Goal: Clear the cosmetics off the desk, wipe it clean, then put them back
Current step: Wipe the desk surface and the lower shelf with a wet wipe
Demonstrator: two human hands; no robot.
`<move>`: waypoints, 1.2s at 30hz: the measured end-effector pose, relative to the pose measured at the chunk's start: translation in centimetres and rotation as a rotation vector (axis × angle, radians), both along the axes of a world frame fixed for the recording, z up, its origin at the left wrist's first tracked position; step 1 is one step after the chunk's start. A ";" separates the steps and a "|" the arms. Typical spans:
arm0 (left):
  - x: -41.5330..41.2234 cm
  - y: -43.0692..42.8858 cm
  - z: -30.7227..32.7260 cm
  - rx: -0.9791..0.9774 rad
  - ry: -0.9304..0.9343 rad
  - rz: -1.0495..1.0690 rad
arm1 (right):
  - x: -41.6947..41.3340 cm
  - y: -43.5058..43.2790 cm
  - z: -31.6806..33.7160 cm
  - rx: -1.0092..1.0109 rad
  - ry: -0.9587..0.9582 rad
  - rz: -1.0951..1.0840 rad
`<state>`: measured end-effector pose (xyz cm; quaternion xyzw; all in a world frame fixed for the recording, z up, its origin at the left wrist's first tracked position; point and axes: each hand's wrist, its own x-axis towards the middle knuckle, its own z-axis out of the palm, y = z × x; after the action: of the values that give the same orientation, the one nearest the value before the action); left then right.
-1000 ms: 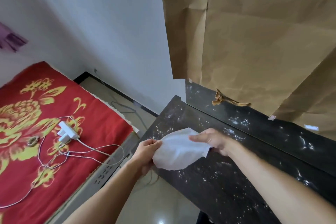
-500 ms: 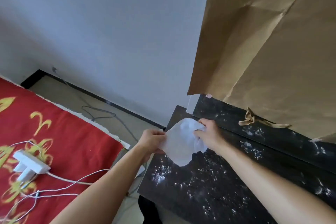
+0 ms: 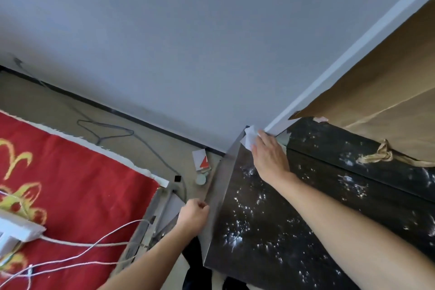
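Note:
The dark desk [image 3: 294,238] with white speckles fills the lower right. My right hand [image 3: 268,156] lies flat on its far left corner, pressing a white wipe [image 3: 250,136] onto the top; most of the wipe is hidden under the palm. My left hand [image 3: 194,215] is loosely curled at the desk's left edge, touching the side panel, and holds nothing. No cosmetics are in view on the desk.
Brown paper [image 3: 388,92] hangs over the wall behind the desk, with a knotted strip [image 3: 383,155] lying on the raised back ledge. A red bed cover [image 3: 66,183] with a white power strip [image 3: 16,233] and cables lies left. A small box [image 3: 202,160] and a round lid [image 3: 201,179] sit on the floor.
My left hand let go of the wipe and dropped to the desk's left edge. My right hand carried the wipe to the far left corner and pressed it down. The view swung left.

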<state>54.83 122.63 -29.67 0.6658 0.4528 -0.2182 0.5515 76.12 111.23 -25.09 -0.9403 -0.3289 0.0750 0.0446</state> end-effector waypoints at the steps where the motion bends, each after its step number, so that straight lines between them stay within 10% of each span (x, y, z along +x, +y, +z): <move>1: -1.0 -0.6 -0.5 -0.011 0.013 0.001 | 0.0 0.1 -0.5 -0.014 -0.028 0.015; 12: -3.7 -4.6 -1.0 0.135 0.053 -0.100 | -3.8 -3.3 0.6 0.160 0.248 0.001; 20: -4.4 -6.8 -1.1 0.264 0.014 0.151 | 1.7 2.6 -0.2 0.032 -0.039 0.106; 28: -4.3 -7.8 -0.7 0.374 0.086 0.250 | -8.3 -6.8 -1.2 0.213 0.385 0.301; 36: -4.2 -8.3 -1.0 0.519 0.059 0.305 | 2.1 -5.9 -1.2 0.174 -0.001 0.028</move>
<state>50.67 114.34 -30.68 0.7022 0.6038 -0.0293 0.3761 78.18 105.37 -26.29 -0.9282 -0.3474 0.0462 0.1248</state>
